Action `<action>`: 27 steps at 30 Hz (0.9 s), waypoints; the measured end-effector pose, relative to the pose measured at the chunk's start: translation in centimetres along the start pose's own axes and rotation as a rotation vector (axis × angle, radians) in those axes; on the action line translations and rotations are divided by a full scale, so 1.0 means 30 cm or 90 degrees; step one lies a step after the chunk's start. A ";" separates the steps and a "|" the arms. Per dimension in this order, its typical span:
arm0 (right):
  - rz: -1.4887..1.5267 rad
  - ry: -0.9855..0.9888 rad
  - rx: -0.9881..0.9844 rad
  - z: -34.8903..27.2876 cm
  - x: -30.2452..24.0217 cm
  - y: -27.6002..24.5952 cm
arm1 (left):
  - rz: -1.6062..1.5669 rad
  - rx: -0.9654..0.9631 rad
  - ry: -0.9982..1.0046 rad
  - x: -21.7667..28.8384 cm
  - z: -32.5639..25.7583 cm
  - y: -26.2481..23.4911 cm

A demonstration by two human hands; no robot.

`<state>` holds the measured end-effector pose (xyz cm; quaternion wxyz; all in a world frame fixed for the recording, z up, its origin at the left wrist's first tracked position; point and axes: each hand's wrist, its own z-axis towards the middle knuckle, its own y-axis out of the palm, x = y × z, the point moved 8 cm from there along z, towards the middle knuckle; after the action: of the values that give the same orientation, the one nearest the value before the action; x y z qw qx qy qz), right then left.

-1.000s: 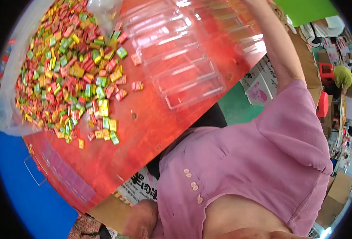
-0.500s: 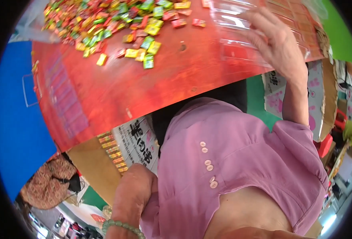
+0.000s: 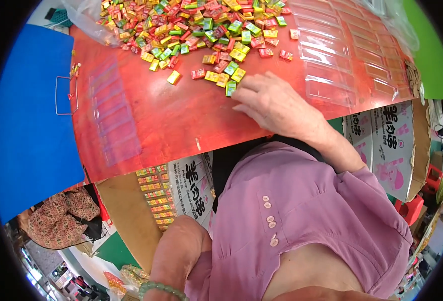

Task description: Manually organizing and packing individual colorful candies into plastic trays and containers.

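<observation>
A heap of small wrapped sweets (image 3: 201, 37) in red, yellow, green and orange lies across the far part of the red table. My right hand (image 3: 281, 105) is over the table at the heap's near edge, palm down. Its fingers are a little bent and apart, with the fingertips beside or touching a green sweet (image 3: 230, 89); nothing shows in its grip. To the right of the hand are clear plastic trays (image 3: 329, 85) with moulded compartments. Of my left arm I see the bent elbow and a bead bracelet (image 3: 162, 290); the hand itself is beyond the lower edge.
Another clear tray (image 3: 113, 118) lies on the table's left side. Below the front edge, an opened carton (image 3: 126, 215) contains rows of sweets (image 3: 156, 195). A second carton (image 3: 389, 145) stands below at right. Plastic bags (image 3: 88, 22) flank the heap. A blue panel (image 3: 36, 115) adjoins the left.
My right hand has moved left, from the clear trays to the near edge of the heap. The view has shifted, so the table sits further right in it.
</observation>
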<state>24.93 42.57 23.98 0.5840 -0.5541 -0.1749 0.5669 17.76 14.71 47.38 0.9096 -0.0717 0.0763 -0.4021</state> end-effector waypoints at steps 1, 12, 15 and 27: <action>-0.014 0.012 -0.006 -0.025 0.014 0.009 | -0.036 0.030 -0.002 -0.015 -0.023 -0.010; -0.009 -0.005 0.214 -0.113 0.041 -0.204 | -0.324 0.255 0.032 -0.153 -0.046 0.186; -0.085 0.154 0.314 -0.261 0.234 -0.391 | -0.230 0.227 0.026 -0.116 -0.050 0.212; -0.541 0.719 0.346 -1.081 0.916 -0.972 | -0.224 0.109 -0.087 -0.116 -0.031 0.308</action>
<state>73.72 59.03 26.45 0.8690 -0.4818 0.0985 -0.0540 21.92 23.40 44.99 0.8311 -0.0336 -0.0338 -0.5540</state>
